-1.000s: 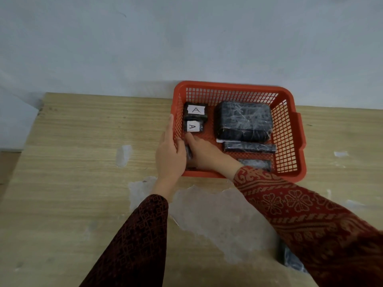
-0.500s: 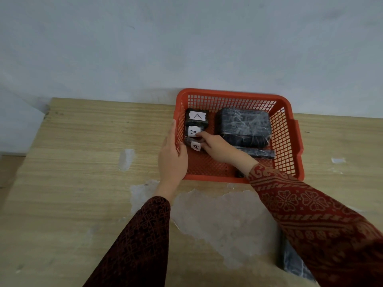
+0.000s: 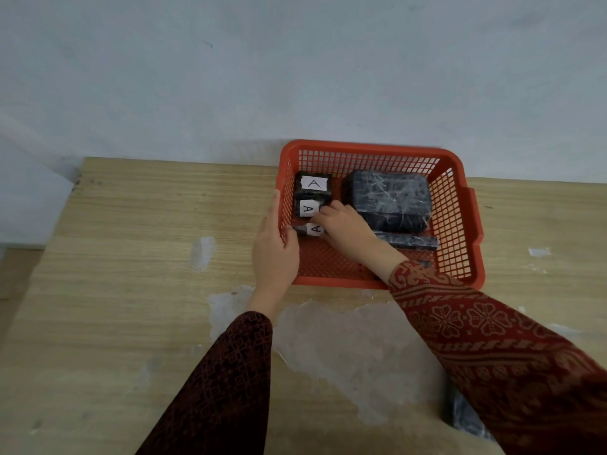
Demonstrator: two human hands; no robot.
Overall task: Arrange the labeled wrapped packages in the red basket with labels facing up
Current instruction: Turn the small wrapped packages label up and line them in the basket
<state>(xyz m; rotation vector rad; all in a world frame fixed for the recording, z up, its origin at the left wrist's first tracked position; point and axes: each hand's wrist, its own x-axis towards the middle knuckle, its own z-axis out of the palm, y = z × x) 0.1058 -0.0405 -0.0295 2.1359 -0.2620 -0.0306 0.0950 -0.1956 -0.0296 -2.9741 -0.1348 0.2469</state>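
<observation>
The red basket stands at the table's far edge against the wall. Along its left side lie two small black packages with "A" labels up, one at the back and one in front of it. My right hand is shut on a third small labeled package, its "A" label showing, just in front of those two. My left hand grips the basket's left wall, thumb inside. A large black wrapped package and a long thin one lie on the right, no labels visible.
The wooden table has worn pale patches in the middle. Another dark wrapped package lies at the near right, mostly hidden by my right sleeve. A pale wall rises right behind the basket.
My right hand lifted a small package from the basket's front left corner and brought it back behind, label now showing, close to the two labeled packages. My left hand stayed on the basket wall.
</observation>
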